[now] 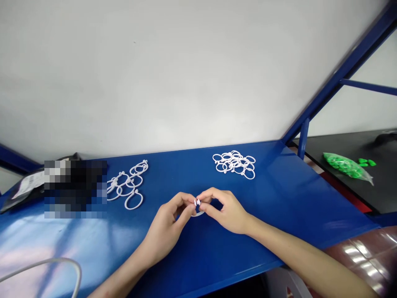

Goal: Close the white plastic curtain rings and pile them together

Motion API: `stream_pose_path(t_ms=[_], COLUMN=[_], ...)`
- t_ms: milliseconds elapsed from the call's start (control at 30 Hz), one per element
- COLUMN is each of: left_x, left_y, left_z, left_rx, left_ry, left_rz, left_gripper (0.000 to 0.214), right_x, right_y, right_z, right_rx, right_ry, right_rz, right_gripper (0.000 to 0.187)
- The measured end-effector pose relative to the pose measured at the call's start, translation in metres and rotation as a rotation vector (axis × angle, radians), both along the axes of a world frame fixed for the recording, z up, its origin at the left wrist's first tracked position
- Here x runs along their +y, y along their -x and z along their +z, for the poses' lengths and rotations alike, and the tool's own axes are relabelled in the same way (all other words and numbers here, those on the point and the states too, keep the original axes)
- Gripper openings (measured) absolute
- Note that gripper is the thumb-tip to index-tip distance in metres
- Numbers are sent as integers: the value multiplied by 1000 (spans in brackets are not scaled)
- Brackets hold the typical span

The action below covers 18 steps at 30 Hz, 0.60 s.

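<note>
The head view has a pale wall (pixel 186 74) rising behind the blue table (pixel 186 169), the largest thing below it. Beyond the table's right edge is a black bench (pixel 384 182), with tiled floor (pixel 366 256) nearer. A blue beam (pixel 335 78) slants up from the table's far right corner.

On the table's left end lies a black bag (pixel 31 198) with a white label; part of it is pixelated, so I cannot tell what it holds.

Over the table's near middle are 2 bare hands. The left hand (pixel 169 221) pinches 1 side of a white ring (pixel 198 214) between thumb and fingers; the right hand (pixel 228 213) pinches the other side in the same way. The ring's 2 small ends meet the fingertips; whether they touch each other, I cannot tell.

A loose group of rings (pixel 128 182) lies left of the table's middle, beside the bag. A tighter heap (pixel 234 159) lies toward its far right. A white cable (pixel 60 260) curves across the table's near left.

Past the table's right edge, a clear bag (pixel 347 165) holds many green pieces, with a few loose pieces (pixel 363 164) just beside it.
</note>
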<state>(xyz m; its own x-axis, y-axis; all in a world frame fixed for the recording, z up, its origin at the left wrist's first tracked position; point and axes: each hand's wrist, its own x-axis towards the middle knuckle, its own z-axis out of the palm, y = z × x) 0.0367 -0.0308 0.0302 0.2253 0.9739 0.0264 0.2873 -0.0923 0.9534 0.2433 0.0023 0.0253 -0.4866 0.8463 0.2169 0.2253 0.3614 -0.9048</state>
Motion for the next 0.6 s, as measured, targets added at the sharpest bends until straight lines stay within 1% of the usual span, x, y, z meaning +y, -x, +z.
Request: stream_pose_path(t_ms=[100, 233, 400, 600], left_x=[1, 0, 1, 2], left_y=[-2, -2, -2, 0], left_z=[-4, -9, -14, -23], left_rx=[-26, -9, 12, 30], left_ry=[-3, -38, -78, -108], left_rz=[63, 81, 98, 81], left_gripper=[24, 25, 23, 23], right_x=[-3, -4, -4, -5], right_y=[2, 3, 3, 3], right_z=[3, 1, -4, -8], right_rx=[28, 41, 33, 27], right_ry=[54, 63, -97, -207], right_rz=[-22, -32, -59, -19], right_gripper=[12, 11, 11, 16])
